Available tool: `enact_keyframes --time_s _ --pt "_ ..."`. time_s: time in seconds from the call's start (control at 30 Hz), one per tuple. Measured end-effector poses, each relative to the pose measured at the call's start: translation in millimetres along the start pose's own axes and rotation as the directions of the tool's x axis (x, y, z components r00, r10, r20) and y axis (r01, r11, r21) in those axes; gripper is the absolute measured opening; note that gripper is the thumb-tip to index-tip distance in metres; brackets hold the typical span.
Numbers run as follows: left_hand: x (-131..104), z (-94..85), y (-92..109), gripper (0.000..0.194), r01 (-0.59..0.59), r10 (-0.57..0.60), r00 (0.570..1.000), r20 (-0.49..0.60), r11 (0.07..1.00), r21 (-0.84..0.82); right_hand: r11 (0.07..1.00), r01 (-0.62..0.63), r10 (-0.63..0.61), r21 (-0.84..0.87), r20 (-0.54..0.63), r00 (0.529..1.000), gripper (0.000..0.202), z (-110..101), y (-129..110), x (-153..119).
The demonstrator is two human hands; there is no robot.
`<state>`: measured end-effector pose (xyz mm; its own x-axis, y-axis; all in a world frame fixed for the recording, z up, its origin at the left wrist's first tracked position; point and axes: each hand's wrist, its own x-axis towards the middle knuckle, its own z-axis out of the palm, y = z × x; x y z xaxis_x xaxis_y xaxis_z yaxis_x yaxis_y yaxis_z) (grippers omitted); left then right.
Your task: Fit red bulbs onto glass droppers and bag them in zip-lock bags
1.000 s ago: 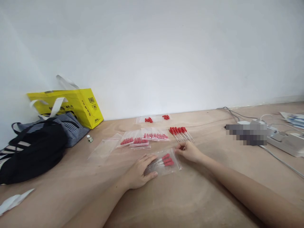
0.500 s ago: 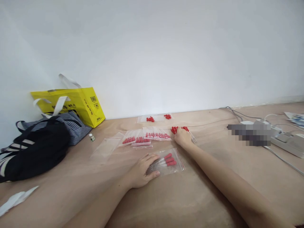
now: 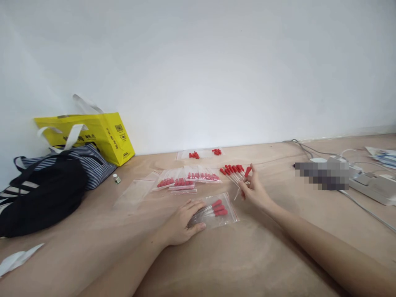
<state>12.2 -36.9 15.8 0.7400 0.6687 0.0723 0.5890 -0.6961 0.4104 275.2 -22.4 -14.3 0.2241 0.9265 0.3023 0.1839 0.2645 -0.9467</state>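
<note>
My left hand [image 3: 185, 220] lies with fingers and thumb spread on the left end of a clear zip bag [image 3: 229, 220], pressing it to the table. Three droppers with red bulbs [image 3: 220, 208] show inside, their glass stems partly under my fingers. Between thumb and fingers, my right hand [image 3: 254, 190] pinches a single dropper [image 3: 248, 170], bulb up and tip pointing down-left. Just left of that hand, several loose droppers [image 3: 230, 169] lie fanned out, bulbs toward the wall.
Several filled zip bags [image 3: 182, 183] overlap behind my left hand, and a flat zip bag [image 3: 136, 194] lies left of them. More droppers in a bag [image 3: 204, 154] lie by the wall. Yellow bag [image 3: 119, 140], black bag [image 3: 52, 189] and small bottle [image 3: 116, 178] stand left; power strip [image 3: 375, 187] right.
My right hand has drawn back toward me and right from the loose droppers, one dropper now in its fingers. My left hand stays on the bag.
</note>
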Motion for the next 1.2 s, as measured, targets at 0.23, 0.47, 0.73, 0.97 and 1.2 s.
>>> enact_keyframes --time_s 0.23,0.47,0.73,0.97,1.2 --pt "-1 -1.7 1 0.051 0.041 -0.042 0.998 0.037 0.999 0.017 0.963 -0.131 0.167 0.236 -0.137 0.976 0.052 14 2 -20" --pt "-1 -0.5 -1 0.054 0.068 -0.068 0.997 0.029 0.998 -0.003 0.861 -0.268 0.317 0.433 -0.043 0.947 0.041 25 -11 -29" --pt "0 -0.8 2 0.052 0.061 -0.062 0.998 0.025 0.998 0.029 0.905 -0.309 0.303 0.293 0.066 0.951 0.032 28 -14 -32" --pt "1 -1.3 4 0.052 0.041 -0.041 0.999 0.000 0.999 0.017 0.939 -0.336 0.317 0.071 0.200 0.927 0.027 27 -7 -28" --pt "1 -1.2 3 0.051 0.002 -0.002 1.000 -0.017 1.000 0.016 0.992 -0.114 0.064 0.056 0.560 0.826 0.031 24 -9 -28"
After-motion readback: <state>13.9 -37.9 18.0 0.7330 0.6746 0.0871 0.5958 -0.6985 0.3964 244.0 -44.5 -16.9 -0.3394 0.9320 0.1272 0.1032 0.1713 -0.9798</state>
